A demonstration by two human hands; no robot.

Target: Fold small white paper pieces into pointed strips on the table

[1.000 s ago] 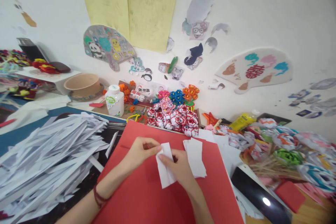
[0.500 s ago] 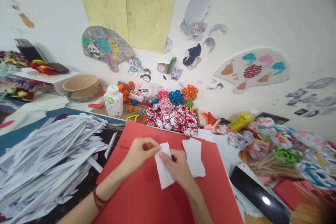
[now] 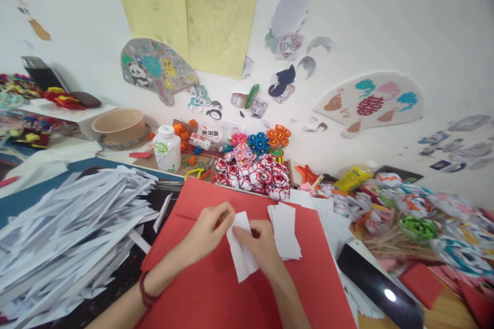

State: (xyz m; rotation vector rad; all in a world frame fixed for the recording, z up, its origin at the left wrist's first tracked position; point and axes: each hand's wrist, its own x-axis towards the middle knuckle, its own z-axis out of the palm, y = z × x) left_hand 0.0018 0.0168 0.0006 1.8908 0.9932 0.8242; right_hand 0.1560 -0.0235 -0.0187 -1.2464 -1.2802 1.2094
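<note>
A small white paper slip [image 3: 242,262] is tilted above a red sheet [image 3: 204,288]. My right hand [image 3: 262,244] pinches it, thumb on top and the other fingers behind. My left hand [image 3: 212,226] is closed, its fingertips pressed together beside the slip's upper left corner; whether they grip anything is hidden. A dark red band [image 3: 145,292] circles my left wrist. Just right of my right hand, a loose stack of similar white slips [image 3: 285,231] lies on the red sheet.
A large heap of white paper strips [image 3: 77,236] spreads at left. Red-and-white flowers [image 3: 258,175] and a white bottle [image 3: 167,149] stand behind the sheet. A black phone [image 3: 380,288] lies at right, near wrapped bundles [image 3: 420,229].
My left fingertips have curled in and drawn slightly up and back from the slip's top corner. The slip, still in my right hand, has shifted slightly down.
</note>
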